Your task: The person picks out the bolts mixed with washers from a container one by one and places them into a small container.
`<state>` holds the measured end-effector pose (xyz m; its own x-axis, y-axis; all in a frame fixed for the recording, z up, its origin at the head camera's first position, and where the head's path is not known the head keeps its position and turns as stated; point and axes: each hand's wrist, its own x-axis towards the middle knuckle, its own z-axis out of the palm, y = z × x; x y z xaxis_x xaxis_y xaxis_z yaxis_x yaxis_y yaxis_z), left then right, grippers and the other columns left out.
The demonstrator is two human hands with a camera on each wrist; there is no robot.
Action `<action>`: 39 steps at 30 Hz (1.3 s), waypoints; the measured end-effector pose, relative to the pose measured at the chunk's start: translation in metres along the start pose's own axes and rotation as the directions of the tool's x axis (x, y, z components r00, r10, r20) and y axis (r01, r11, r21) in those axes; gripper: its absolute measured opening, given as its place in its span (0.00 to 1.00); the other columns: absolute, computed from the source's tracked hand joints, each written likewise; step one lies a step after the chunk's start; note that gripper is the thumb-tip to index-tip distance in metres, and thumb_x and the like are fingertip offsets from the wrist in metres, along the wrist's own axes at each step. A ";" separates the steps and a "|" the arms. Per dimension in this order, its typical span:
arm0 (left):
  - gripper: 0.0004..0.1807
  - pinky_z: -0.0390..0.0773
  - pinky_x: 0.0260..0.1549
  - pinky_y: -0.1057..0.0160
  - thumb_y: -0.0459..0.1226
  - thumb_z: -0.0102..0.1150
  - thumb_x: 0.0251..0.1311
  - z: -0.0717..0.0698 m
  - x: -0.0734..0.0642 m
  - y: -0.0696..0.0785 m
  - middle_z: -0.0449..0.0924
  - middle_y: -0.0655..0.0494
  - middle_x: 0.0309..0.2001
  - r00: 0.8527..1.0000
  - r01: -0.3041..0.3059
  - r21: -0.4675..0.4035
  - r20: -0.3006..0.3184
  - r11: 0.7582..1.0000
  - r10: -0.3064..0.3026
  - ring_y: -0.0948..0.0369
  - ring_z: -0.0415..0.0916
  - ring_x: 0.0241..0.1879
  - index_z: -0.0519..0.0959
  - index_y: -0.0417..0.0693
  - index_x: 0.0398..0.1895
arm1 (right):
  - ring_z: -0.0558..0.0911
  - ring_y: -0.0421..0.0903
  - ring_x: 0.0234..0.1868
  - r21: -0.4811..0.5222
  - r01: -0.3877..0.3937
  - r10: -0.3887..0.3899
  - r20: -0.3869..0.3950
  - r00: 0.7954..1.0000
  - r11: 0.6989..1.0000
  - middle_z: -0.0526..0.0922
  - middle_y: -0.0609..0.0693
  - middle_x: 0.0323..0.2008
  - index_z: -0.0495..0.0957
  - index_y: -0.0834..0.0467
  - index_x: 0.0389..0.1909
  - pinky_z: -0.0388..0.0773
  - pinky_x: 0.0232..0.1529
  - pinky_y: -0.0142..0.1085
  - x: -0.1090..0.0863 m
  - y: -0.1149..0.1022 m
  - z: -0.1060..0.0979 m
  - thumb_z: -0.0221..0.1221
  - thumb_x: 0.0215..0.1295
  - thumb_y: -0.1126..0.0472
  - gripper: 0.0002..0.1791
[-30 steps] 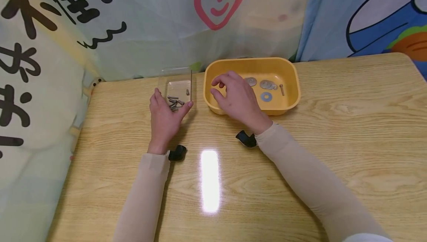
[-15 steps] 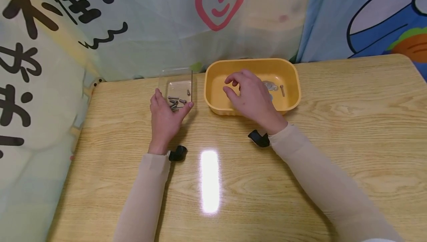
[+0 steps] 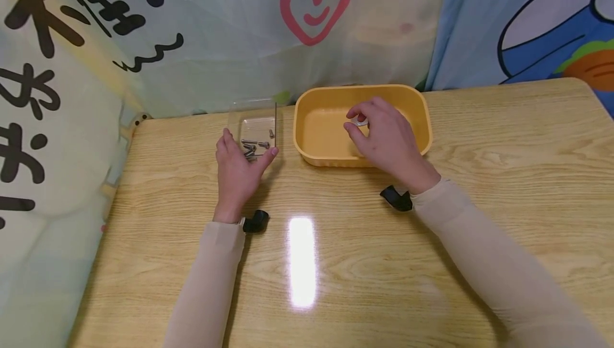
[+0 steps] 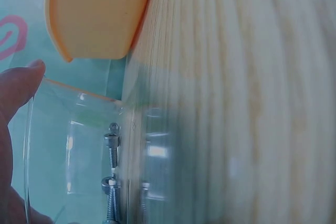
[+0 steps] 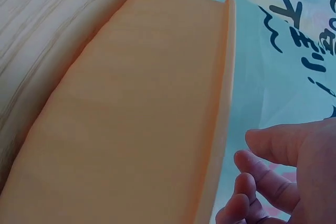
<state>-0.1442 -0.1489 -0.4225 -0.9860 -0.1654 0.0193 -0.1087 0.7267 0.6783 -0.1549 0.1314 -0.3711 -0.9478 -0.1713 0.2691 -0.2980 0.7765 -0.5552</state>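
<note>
My left hand (image 3: 237, 175) holds a clear plastic box (image 3: 257, 123) at its near end, thumb at the right rim and fingers on the left side. Several socket-head screws (image 3: 250, 147) lie in the box; the left wrist view shows two screws (image 4: 111, 142) up close through the wall. Above the yellow bin (image 3: 331, 157), my right hand (image 3: 387, 137) has its fingers loosely bent, thumb apart from the index finger and nothing between them. A grey washer (image 3: 360, 122) in the bin shows through that gap. The hand hides the bin's other contents.
The bin stands right of the box, near the back edge of the wooden table (image 3: 307, 262). A printed cloth (image 3: 216, 44) hangs right behind both. Black camera mounts (image 3: 397, 199) stick out from the wrists.
My right hand has moved rightward across the bin, from its left part to over the washers, covering the lone screw and washers seen before. The left hand and clear box have stayed put.
</note>
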 end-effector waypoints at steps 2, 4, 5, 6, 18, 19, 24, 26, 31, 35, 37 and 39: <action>0.66 0.60 0.69 0.46 0.65 0.64 0.56 0.000 0.000 0.000 0.47 0.34 0.75 1.000 0.004 0.001 0.001 1.000 -0.004 0.42 0.51 0.73 0.40 0.32 0.79 | 0.77 0.53 0.39 -0.011 0.000 0.000 0.001 1.000 1.000 0.78 0.56 0.41 0.82 0.61 0.45 0.72 0.39 0.47 0.000 0.001 -0.001 0.61 0.70 0.55 0.13; 0.66 0.60 0.69 0.46 0.65 0.64 0.56 -0.001 0.000 0.001 0.46 0.34 0.76 1.000 0.006 -0.001 0.001 1.000 -0.006 0.42 0.51 0.73 0.40 0.33 0.79 | 0.76 0.53 0.37 -0.021 -0.006 0.006 0.006 1.000 1.000 0.78 0.56 0.41 0.82 0.61 0.44 0.71 0.38 0.47 -0.001 0.003 -0.003 0.60 0.70 0.55 0.12; 0.66 0.60 0.69 0.46 0.64 0.64 0.56 -0.001 0.000 0.001 0.46 0.34 0.76 1.000 0.006 0.000 0.002 1.000 -0.006 0.42 0.51 0.73 0.40 0.33 0.79 | 0.76 0.53 0.37 -0.025 -0.009 0.009 0.008 1.000 1.000 0.78 0.56 0.41 0.82 0.60 0.44 0.71 0.38 0.46 -0.001 0.004 -0.003 0.60 0.71 0.55 0.12; 0.66 0.61 0.69 0.46 0.64 0.64 0.56 -0.001 0.000 0.001 0.46 0.34 0.76 1.000 0.007 0.000 0.004 1.000 -0.007 0.42 0.51 0.73 0.40 0.33 0.79 | 0.75 0.53 0.36 -0.026 -0.013 0.013 0.012 1.000 1.000 0.78 0.55 0.41 0.82 0.60 0.44 0.70 0.37 0.45 -0.001 0.005 -0.004 0.60 0.71 0.55 0.12; 0.66 0.61 0.68 0.45 0.65 0.64 0.56 0.001 0.002 0.001 0.47 0.35 0.76 1.000 0.016 0.008 0.002 1.000 -0.016 0.42 0.52 0.73 0.40 0.33 0.79 | 0.76 0.54 0.36 -0.088 -0.016 0.019 0.039 0.999 0.996 0.77 0.59 0.42 0.82 0.61 0.45 0.73 0.32 0.48 -0.005 0.017 -0.019 0.60 0.71 0.54 0.13; 0.66 0.61 0.68 0.45 0.65 0.64 0.56 0.000 0.002 0.001 0.47 0.35 0.76 1.000 0.016 0.008 0.002 1.000 -0.016 0.42 0.53 0.73 0.40 0.33 0.79 | 0.76 0.54 0.36 -0.092 -0.018 0.022 0.043 0.999 0.996 0.77 0.59 0.42 0.82 0.61 0.45 0.73 0.32 0.49 -0.005 0.018 -0.020 0.60 0.71 0.54 0.13; 0.66 0.61 0.68 0.46 0.65 0.64 0.56 0.000 0.002 0.001 0.47 0.35 0.76 1.000 0.013 0.002 0.004 1.000 -0.013 0.42 0.52 0.73 0.40 0.33 0.79 | 0.76 0.55 0.34 -0.104 -0.036 0.043 0.071 0.997 0.994 0.77 0.59 0.43 0.81 0.62 0.47 0.72 0.31 0.50 -0.005 0.025 -0.027 0.58 0.72 0.54 0.15; 0.66 0.60 0.69 0.46 0.65 0.64 0.56 0.000 0.002 0.001 0.46 0.35 0.76 1.000 0.012 -0.001 0.003 1.000 -0.012 0.43 0.52 0.73 0.40 0.33 0.79 | 0.75 0.55 0.35 -0.104 -0.044 0.052 0.081 0.995 0.994 0.76 0.60 0.44 0.81 0.62 0.48 0.72 0.32 0.50 -0.005 0.027 -0.029 0.57 0.73 0.54 0.15; 0.66 0.60 0.69 0.47 0.64 0.65 0.55 -0.001 0.001 0.002 0.46 0.35 0.76 1.000 0.014 -0.002 0.005 1.000 -0.014 0.43 0.51 0.74 0.40 0.32 0.79 | 0.75 0.56 0.35 -0.111 -0.050 0.060 0.087 0.994 0.993 0.76 0.60 0.45 0.81 0.62 0.49 0.71 0.31 0.50 -0.006 0.033 -0.033 0.55 0.74 0.52 0.17; 0.66 0.59 0.69 0.47 0.64 0.65 0.55 -0.001 0.001 0.002 0.46 0.35 0.76 1.000 0.019 0.004 0.010 1.000 -0.019 0.43 0.51 0.74 0.40 0.32 0.79 | 0.74 0.56 0.35 -0.140 -0.061 0.074 0.089 0.993 0.988 0.76 0.61 0.45 0.81 0.63 0.49 0.71 0.32 0.50 -0.007 0.038 -0.036 0.58 0.73 0.52 0.18; 0.66 0.60 0.69 0.47 0.64 0.65 0.55 -0.001 0.001 0.002 0.46 0.35 0.76 1.000 0.019 0.006 0.012 1.000 -0.019 0.43 0.51 0.74 0.40 0.32 0.79 | 0.74 0.56 0.36 -0.162 -0.075 0.092 0.097 0.991 0.984 0.75 0.61 0.44 0.80 0.63 0.49 0.71 0.32 0.50 -0.007 0.041 -0.037 0.58 0.73 0.52 0.17; 0.66 0.60 0.69 0.46 0.64 0.65 0.55 -0.001 0.001 0.002 0.46 0.35 0.76 1.000 0.019 0.003 0.012 1.000 -0.019 0.43 0.51 0.74 0.40 0.32 0.79 | 0.73 0.56 0.36 -0.182 -0.088 0.108 0.104 0.989 0.979 0.75 0.60 0.44 0.80 0.64 0.49 0.70 0.32 0.50 -0.007 0.044 -0.039 0.59 0.72 0.53 0.17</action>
<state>-0.1449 -0.1482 -0.4205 -0.9852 -0.1712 -0.0022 -0.1276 0.7256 0.6762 -0.1571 0.1905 -0.3670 -0.9811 -0.1483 0.1239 -0.1875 0.8860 -0.4241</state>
